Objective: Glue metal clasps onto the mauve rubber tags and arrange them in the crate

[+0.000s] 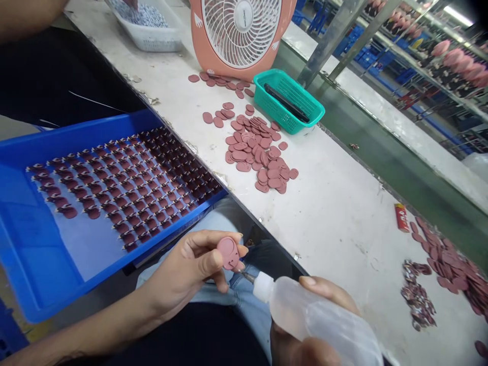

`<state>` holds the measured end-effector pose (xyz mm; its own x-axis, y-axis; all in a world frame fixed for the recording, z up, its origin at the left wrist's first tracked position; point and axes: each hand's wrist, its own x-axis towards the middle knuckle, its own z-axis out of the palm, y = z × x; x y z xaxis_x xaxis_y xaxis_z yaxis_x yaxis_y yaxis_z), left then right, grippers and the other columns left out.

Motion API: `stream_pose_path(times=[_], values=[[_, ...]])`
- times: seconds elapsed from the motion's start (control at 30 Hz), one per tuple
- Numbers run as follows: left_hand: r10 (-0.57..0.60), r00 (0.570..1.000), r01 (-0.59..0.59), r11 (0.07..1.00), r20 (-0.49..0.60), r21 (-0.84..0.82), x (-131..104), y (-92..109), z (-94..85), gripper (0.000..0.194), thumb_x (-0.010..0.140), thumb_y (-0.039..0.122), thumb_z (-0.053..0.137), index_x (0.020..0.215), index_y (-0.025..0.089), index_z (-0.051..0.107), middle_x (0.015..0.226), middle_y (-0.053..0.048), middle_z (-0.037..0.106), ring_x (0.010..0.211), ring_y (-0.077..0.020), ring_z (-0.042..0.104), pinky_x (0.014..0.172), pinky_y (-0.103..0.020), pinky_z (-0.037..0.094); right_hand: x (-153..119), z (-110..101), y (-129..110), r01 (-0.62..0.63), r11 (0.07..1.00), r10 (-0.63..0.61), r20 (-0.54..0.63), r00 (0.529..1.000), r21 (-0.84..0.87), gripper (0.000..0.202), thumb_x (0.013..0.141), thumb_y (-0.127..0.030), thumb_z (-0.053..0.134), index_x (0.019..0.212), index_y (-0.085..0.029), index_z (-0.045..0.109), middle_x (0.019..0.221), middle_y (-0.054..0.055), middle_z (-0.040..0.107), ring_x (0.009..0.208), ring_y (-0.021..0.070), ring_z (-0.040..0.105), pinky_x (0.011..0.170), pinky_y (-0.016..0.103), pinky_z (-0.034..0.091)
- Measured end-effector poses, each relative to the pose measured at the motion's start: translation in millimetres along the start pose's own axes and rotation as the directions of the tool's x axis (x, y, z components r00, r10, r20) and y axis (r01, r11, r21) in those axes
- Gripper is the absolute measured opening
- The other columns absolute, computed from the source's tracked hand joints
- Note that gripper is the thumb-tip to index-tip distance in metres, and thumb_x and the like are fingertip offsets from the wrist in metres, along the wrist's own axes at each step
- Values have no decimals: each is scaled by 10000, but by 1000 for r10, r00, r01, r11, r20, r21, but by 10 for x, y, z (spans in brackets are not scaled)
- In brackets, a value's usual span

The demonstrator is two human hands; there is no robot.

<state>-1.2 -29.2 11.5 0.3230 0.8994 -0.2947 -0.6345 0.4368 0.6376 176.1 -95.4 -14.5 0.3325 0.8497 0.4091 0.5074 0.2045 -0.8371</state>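
Between the thumb and fingers of my left hand [190,264] is a small reddish-pink oval disc [227,251], its face with small holes turned toward me. My right hand [331,300] is wrapped round a translucent squeeze bottle [324,320] with a white cap and a thin metal tip. That tip points left and meets or nearly meets the disc's lower edge; I cannot tell whether they touch. Both hands are above my lap, in front of the table edge. A pile of similar discs [263,147] lies on the white table [335,218].
At left a blue tray [57,284] holds rows of discs with small parts attached. A green basket [285,104] with a black object stands before an orange fan [244,35]. At right are small shiny parts [417,297], more discs [453,259] and a red-yellow tube [401,217]. A person's arm [26,18] reaches in upper left, near a white tub [156,38].
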Motion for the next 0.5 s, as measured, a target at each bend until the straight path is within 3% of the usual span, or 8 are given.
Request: stream_pose_path(times=[0.07,0.1,0.2,0.5], values=[[6,1000,-6,1000,-6,4,1,-6,-5,277,721,419,932,942,269,858,858,-77,826,686,-160,730,484,-143,569,123,11,-136,108,994,-106,-144,984,7,442,935,-673,558,1033,-254,661,842,50,605,629,196,560,482,327,395],[7,1000,-7,1000,-9,6,1,-8,-7,273,720,414,934,938,269,859,853,-72,825,685,-158,729,484,-143,572,176,11,-192,127,992,-126,-157,980,-1,429,944,-661,554,1027,-253,658,832,43,600,617,188,551,477,319,383],[7,1000,-7,1000,-14,8,2,-14,-11,270,714,411,938,931,270,859,851,-62,825,690,-158,729,482,-143,578,261,14,-281,106,994,-106,-66,992,-10,413,953,-651,545,1046,-260,638,839,38,604,622,192,563,495,322,393],[-2,999,2,1000,-35,0,3,-16,-15,276,701,404,946,921,259,862,836,-84,824,683,-174,735,471,-150,577,218,36,-283,53,998,-51,-89,995,27,376,941,-615,552,999,-254,638,836,52,579,625,195,554,478,328,402]])
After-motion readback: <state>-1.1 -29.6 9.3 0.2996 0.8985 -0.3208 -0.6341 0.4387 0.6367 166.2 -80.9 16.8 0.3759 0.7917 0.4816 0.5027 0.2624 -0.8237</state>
